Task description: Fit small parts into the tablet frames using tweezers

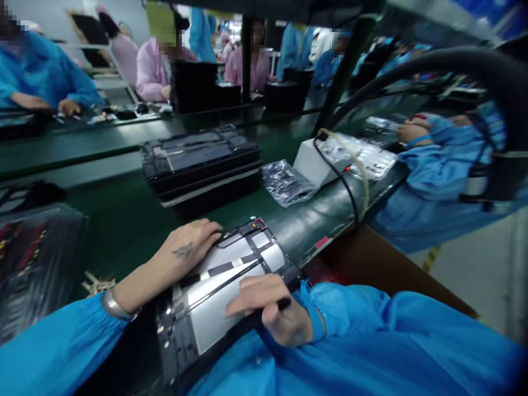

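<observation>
Blue sleeves (pixel 61 341) meet a green bench (pixel 111 220), right grip (pixel 284 316) round a dark stick (pixel 284 303), left (pixel 192 245) unclear, workers (pixel 146 71) beyond.

A pale wall (pixel 132 16) stands far left; grey floor (pixel 457 269) with yellow tape (pixel 432 257) lies right of the green workbench (pixel 111 220).

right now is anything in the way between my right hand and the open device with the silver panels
Nothing visible blocks the right hand from the open device; it is right over the near side, though fingertip contact is unclear. The left hand is at the far side, out of that path.
</observation>
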`<action>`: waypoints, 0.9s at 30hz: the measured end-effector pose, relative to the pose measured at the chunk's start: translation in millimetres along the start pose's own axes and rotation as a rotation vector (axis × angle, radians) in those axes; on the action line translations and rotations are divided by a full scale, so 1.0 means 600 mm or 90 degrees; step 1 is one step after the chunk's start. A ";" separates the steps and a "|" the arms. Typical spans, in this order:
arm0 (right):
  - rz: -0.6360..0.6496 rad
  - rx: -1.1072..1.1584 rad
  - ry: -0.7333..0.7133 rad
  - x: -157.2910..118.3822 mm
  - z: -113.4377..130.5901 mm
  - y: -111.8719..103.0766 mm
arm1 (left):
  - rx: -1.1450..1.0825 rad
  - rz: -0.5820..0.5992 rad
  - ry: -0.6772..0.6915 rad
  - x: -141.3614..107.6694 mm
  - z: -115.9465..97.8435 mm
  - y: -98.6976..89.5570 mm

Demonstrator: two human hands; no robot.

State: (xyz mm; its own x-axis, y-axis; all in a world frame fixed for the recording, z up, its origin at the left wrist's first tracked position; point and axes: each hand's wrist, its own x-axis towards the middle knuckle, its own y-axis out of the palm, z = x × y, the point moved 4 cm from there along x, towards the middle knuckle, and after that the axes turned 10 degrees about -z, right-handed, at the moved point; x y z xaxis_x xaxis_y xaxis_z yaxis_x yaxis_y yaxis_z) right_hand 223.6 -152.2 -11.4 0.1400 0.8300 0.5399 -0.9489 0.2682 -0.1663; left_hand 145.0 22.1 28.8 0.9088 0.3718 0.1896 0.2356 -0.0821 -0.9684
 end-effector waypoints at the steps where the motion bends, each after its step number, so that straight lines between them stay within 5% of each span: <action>1: -0.002 -0.053 -0.073 -0.002 -0.006 0.005 | -0.065 0.036 -0.044 0.005 0.011 0.002; 4: -0.018 -0.180 -0.212 -0.005 -0.014 0.014 | -0.171 0.117 -0.147 0.012 0.027 -0.001; 12: -0.045 -0.179 -0.242 0.008 -0.003 0.012 | -0.375 0.107 -0.238 0.005 0.019 -0.048; 15: 0.056 -0.188 -0.334 0.009 0.010 -0.009 | -0.498 0.136 -0.308 -0.002 0.009 -0.061; 19: 0.249 -0.373 -0.563 0.002 0.041 -0.062 | -0.546 0.041 -0.262 0.000 -0.009 -0.091; 24: 0.167 -0.386 -0.491 0.054 0.055 -0.150 | -0.653 -0.067 -0.283 0.009 0.009 -0.100; 27: -0.106 -0.389 -0.324 0.087 0.056 -0.184 | -0.814 -0.087 -0.325 -0.007 0.007 -0.095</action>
State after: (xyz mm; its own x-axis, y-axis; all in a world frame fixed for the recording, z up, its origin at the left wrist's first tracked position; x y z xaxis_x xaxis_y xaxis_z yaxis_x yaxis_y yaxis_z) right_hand 326.2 -155.2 62.8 -0.0189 0.4711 0.8819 -0.5839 0.7108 -0.3922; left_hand 126.2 28.9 82.8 0.6933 0.7163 -0.0789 0.7125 -0.6978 -0.0737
